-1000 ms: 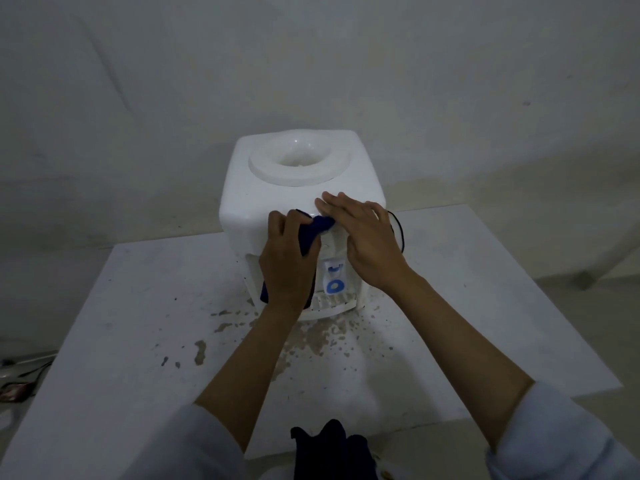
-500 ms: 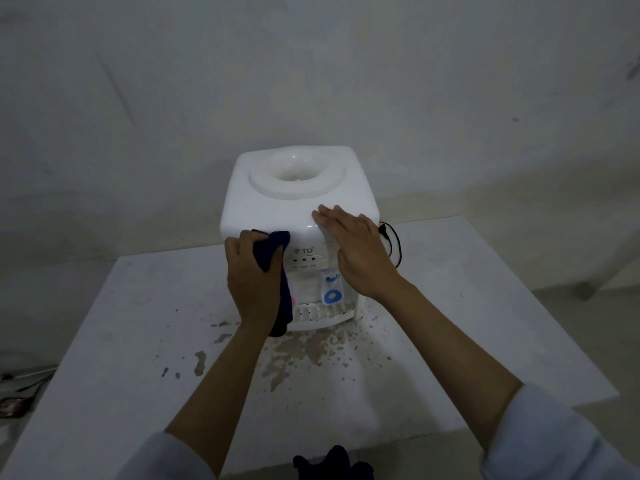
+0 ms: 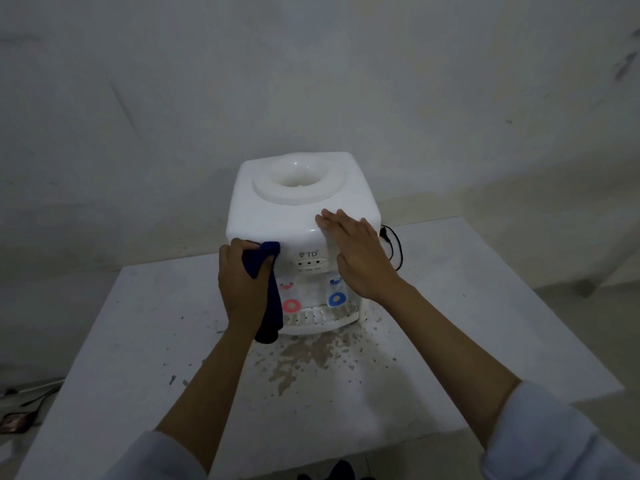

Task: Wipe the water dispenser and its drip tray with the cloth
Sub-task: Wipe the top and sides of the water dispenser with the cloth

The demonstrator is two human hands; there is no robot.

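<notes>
A white tabletop water dispenser (image 3: 277, 223) stands at the back of a white table (image 3: 145, 341). My left hand (image 3: 240, 289) grips a dark blue cloth (image 3: 266, 289) and presses it against the dispenser's front left corner; the cloth's tail hangs down to the table. My right hand (image 3: 360, 258) lies flat, fingers together, on the dispenser's upper right front edge. The slotted drip tray (image 3: 311, 320) shows below the red tap (image 3: 290, 305) and the blue tap (image 3: 336, 299). Part of the front panel is hidden by both hands.
Brownish splatter stains (image 3: 301, 358) spread over the table in front of the dispenser. A black power cord (image 3: 394, 247) loops behind the dispenser's right side. A plain wall stands close behind. Cables lie on the floor at the far left (image 3: 24, 400).
My left hand has slid the cloth from the middle of the front panel to the left corner, uncovering the red tap. My right hand has stayed on the dispenser's right top edge.
</notes>
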